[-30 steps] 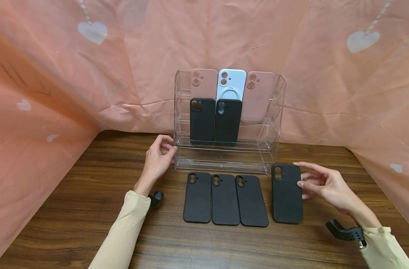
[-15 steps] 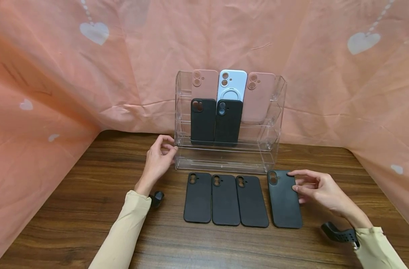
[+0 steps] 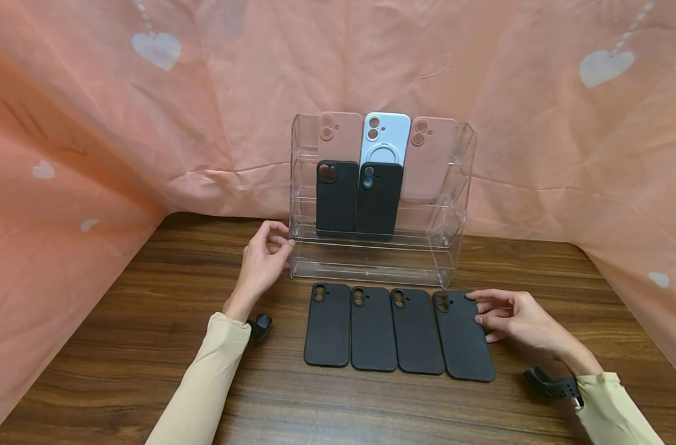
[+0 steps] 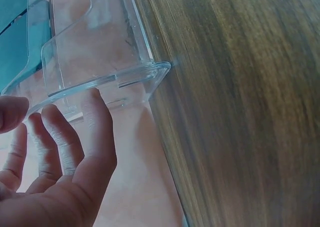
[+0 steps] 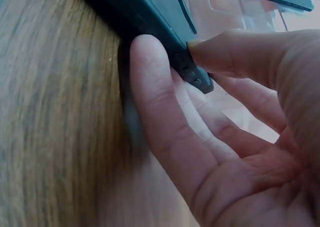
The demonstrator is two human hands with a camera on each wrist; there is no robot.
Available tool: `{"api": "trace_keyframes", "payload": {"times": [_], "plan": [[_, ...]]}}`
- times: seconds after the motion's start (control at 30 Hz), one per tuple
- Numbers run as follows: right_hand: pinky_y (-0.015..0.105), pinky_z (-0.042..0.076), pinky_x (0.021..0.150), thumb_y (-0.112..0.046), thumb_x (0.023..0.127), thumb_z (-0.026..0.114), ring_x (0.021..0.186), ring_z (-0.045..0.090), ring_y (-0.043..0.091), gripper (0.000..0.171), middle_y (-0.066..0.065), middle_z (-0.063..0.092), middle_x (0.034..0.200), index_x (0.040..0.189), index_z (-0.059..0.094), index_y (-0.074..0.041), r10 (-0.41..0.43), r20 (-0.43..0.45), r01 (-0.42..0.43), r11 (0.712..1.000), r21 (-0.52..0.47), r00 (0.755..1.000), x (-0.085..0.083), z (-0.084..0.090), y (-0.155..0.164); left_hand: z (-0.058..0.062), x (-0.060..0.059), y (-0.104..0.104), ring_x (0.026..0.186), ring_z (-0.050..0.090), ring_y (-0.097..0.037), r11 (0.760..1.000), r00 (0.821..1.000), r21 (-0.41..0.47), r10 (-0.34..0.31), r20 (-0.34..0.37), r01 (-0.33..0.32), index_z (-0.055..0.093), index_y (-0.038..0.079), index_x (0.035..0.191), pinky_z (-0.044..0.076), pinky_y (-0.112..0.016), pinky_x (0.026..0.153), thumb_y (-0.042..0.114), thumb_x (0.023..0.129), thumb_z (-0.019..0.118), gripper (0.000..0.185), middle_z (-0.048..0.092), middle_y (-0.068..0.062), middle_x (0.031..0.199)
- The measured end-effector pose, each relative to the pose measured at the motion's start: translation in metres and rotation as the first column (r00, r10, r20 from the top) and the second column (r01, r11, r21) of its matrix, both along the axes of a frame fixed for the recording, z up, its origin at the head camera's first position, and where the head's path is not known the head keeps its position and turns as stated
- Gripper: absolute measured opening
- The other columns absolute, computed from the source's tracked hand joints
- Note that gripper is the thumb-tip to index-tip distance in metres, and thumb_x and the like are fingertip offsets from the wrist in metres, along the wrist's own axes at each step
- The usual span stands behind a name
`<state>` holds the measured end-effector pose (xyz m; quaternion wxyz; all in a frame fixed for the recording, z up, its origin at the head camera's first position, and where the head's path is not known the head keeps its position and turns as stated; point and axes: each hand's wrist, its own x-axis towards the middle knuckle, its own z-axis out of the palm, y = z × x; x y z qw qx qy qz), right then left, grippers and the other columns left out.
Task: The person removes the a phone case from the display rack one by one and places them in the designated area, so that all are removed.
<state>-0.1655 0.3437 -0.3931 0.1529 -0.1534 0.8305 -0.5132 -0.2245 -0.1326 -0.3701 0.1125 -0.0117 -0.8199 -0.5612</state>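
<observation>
My right hand [image 3: 521, 321] pinches a black phone case [image 3: 464, 340] by its upper right edge, thumb on one face and fingers at the side and behind. In the right wrist view that case [image 5: 150, 22] has its edge between thumb and fingers, close over the wood. Left of it, three more black phone cases [image 3: 418, 334] lie in a row. My left hand [image 3: 262, 256] holds the left side of a clear acrylic display stand [image 3: 371, 272]. The left wrist view has its fingertips against the stand's side panel [image 4: 85, 84].
On the stand's tiers stand two pink phone cases [image 3: 432, 161], a white one [image 3: 385, 136] with a ring, and two black ones [image 3: 338, 204] in front. Pink cloth [image 3: 249, 74] with white hearts hangs around the wooden table [image 3: 149, 309].
My right hand has brought the held phone case left and down, up against the end of the row, and laid it flatter. My left hand has stayed at the stand.
</observation>
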Motion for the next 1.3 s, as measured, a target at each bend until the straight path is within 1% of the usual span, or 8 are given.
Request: {"api": "trace_keyframes", "payload": {"times": [0.27, 0.53, 0.67, 0.83, 0.97, 1.1, 1.17, 1.3], "plan": [[0.038, 0.066, 0.070, -0.003, 0.099, 0.063, 0.093, 0.071, 0.004, 0.052, 0.021, 0.063, 0.116, 0.144, 0.045, 0.013, -0.023, 0.057, 0.019, 0.998, 0.068, 0.998, -0.001, 0.007, -0.009, 0.001, 0.001, 0.001, 0.078, 0.073, -0.035, 1.000, 1.000, -0.001, 0.004, 0.001, -0.004, 0.060, 0.013, 0.118, 0.059, -0.023, 0.059, 0.015, 0.097, 0.066, 0.022, 0.070, -0.014, 0.097], [0.035, 0.065, 0.068, 0.002, 0.096, 0.062, 0.092, 0.069, 0.004, 0.051, 0.032, 0.056, 0.125, 0.144, 0.048, 0.011, -0.046, 0.056, 0.039, 0.991, 0.126, 0.997, 0.002, 0.010, -0.016, 0.001, 0.001, 0.000, 0.076, 0.073, -0.033, 1.000, 1.000, -0.013, 0.007, 0.006, -0.007, 0.059, 0.013, 0.119, 0.059, -0.024, 0.059, 0.016, 0.097, 0.066, 0.023, 0.071, -0.014, 0.098], [0.034, 0.065, 0.066, 0.003, 0.095, 0.062, 0.091, 0.069, 0.007, 0.051, 0.032, 0.055, 0.126, 0.143, 0.048, 0.010, -0.050, 0.046, 0.043, 0.989, 0.143, 0.998, 0.003, 0.010, -0.017, 0.000, 0.002, 0.000, 0.078, 0.073, -0.034, 1.000, 1.000, -0.013, 0.005, 0.010, -0.004, 0.059, 0.013, 0.119, 0.059, -0.024, 0.060, 0.016, 0.097, 0.066, 0.023, 0.071, -0.015, 0.099], [0.034, 0.065, 0.064, -0.003, 0.097, 0.063, 0.086, 0.069, 0.011, 0.046, 0.029, 0.059, 0.123, 0.141, 0.052, 0.007, -0.071, 0.015, 0.067, 0.983, 0.173, 0.997, 0.004, 0.012, -0.017, 0.001, 0.001, 0.001, 0.079, 0.073, -0.035, 1.000, 1.000, -0.009, 0.005, 0.005, -0.005, 0.059, 0.013, 0.118, 0.058, -0.023, 0.059, 0.016, 0.097, 0.066, 0.023, 0.071, -0.015, 0.099], [0.034, 0.064, 0.063, -0.004, 0.099, 0.061, 0.087, 0.070, 0.009, 0.041, 0.026, 0.064, 0.118, 0.139, 0.055, 0.004, -0.118, -0.051, 0.126, 0.975, 0.185, 0.992, 0.004, 0.016, -0.016, 0.001, 0.001, 0.001, 0.075, 0.073, -0.034, 1.000, 1.000, -0.011, 0.004, 0.001, -0.004, 0.060, 0.013, 0.118, 0.059, -0.024, 0.059, 0.016, 0.097, 0.067, 0.023, 0.070, -0.014, 0.098], [0.034, 0.064, 0.062, -0.002, 0.099, 0.061, 0.085, 0.070, 0.005, 0.040, 0.023, 0.067, 0.110, 0.138, 0.055, 0.006, -0.159, -0.177, 0.188, 0.969, 0.158, 0.971, 0.003, 0.020, -0.017, 0.002, 0.001, 0.001, 0.074, 0.073, -0.034, 1.000, 1.000, -0.015, 0.002, 0.004, -0.002, 0.059, 0.012, 0.118, 0.059, -0.025, 0.059, 0.016, 0.097, 0.066, 0.023, 0.070, -0.014, 0.098], [0.034, 0.064, 0.061, -0.002, 0.099, 0.063, 0.083, 0.071, 0.006, 0.039, 0.016, 0.070, 0.106, 0.136, 0.056, 0.006, -0.181, -0.243, 0.218, 0.967, 0.133, 0.953, 0.003, 0.023, -0.018, 0.002, 0.001, 0.001, 0.075, 0.073, -0.034, 1.000, 1.000, -0.015, 0.003, 0.007, -0.003, 0.059, 0.013, 0.119, 0.059, -0.025, 0.059, 0.016, 0.097, 0.066, 0.023, 0.070, -0.014, 0.098], [0.035, 0.064, 0.060, -0.003, 0.098, 0.066, 0.078, 0.074, 0.008, 0.037, -0.009, 0.071, 0.098, 0.133, 0.059, 0.004, -0.224, -0.342, 0.262, 0.962, 0.069, 0.912, 0.001, 0.027, -0.020, 0.001, 0.002, 0.000, 0.078, 0.073, -0.035, 1.000, 1.000, -0.016, 0.002, 0.011, -0.002, 0.059, 0.013, 0.119, 0.059, -0.024, 0.059, 0.016, 0.097, 0.066, 0.023, 0.070, -0.014, 0.099]]}}
